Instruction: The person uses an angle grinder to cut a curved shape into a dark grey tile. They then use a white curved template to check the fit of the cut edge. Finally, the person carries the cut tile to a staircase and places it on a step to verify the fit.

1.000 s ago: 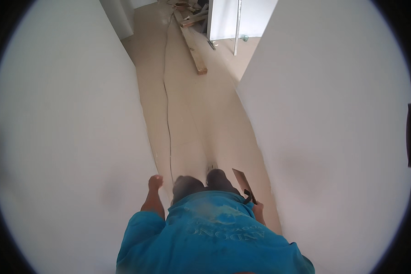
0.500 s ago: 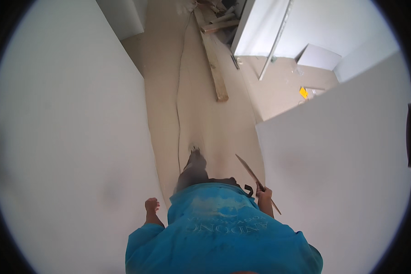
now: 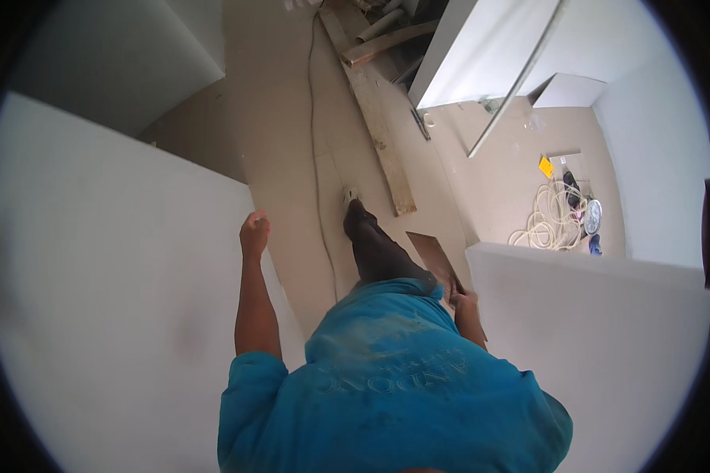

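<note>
My left hand [image 3: 255, 232] is raised beside the white wall at my left, its fingers curled in loosely with nothing seen in them. Low at my right side, my right hand [image 3: 464, 301] grips a thin, flat brown board [image 3: 434, 256]. The board slants forward past my hip, and my hand and forearm cover part of it. One leg in dark trousers [image 3: 379, 248] is stretched forward on the floor.
Ahead lies a long wooden plank [image 3: 379, 138], with a grey cable [image 3: 314, 142] along its left. White walls [image 3: 584, 307] flank me. Through the right opening are a coiled pale hose [image 3: 548, 221], a leaning pole [image 3: 521, 79] and a white panel [image 3: 572, 91].
I have moved forward along the passage, and the hose has come into view at right. My left arm has reached further forward. The board now shows more of its flat face.
</note>
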The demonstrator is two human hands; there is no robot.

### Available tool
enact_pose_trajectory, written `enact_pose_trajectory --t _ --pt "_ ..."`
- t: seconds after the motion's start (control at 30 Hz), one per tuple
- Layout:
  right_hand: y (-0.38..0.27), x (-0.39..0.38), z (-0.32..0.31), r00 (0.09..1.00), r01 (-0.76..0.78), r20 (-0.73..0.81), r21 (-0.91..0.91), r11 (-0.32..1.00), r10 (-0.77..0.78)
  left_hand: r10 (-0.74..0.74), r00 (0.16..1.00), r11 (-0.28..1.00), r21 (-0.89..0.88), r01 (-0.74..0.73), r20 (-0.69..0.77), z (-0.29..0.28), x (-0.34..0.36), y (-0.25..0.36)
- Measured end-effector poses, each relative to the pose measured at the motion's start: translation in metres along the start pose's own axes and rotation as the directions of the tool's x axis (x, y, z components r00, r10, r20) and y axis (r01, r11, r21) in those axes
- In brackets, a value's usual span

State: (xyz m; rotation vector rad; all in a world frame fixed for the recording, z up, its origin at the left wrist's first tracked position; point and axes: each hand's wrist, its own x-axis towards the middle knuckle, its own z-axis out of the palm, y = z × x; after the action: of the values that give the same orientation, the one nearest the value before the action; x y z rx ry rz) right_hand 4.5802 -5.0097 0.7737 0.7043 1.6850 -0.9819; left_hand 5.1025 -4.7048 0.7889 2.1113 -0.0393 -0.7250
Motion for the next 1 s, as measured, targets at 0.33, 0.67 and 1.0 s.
enact_pose_trajectory --t 0.33,0.67,1.0 --pt "0.071 -0.060 0.152 0.990 -0.140 0.036 0.124 0.982 0.137 -0.516 0.856 0.856 0.048 0.515 0.022 -0.050 0.017 -0.030" --pt "0.220 -0.160 0.329 0.997 0.036 0.059 0.296 0.954 -0.056 -0.548 0.834 0.820 0.234 0.522 0.058 -0.100 0.303 0.095" --pt "0.323 -0.190 0.470 0.996 -0.090 0.016 0.473 0.877 0.093 -0.101 0.994 0.814 0.577 0.059 0.042 -0.079 0.677 0.481"
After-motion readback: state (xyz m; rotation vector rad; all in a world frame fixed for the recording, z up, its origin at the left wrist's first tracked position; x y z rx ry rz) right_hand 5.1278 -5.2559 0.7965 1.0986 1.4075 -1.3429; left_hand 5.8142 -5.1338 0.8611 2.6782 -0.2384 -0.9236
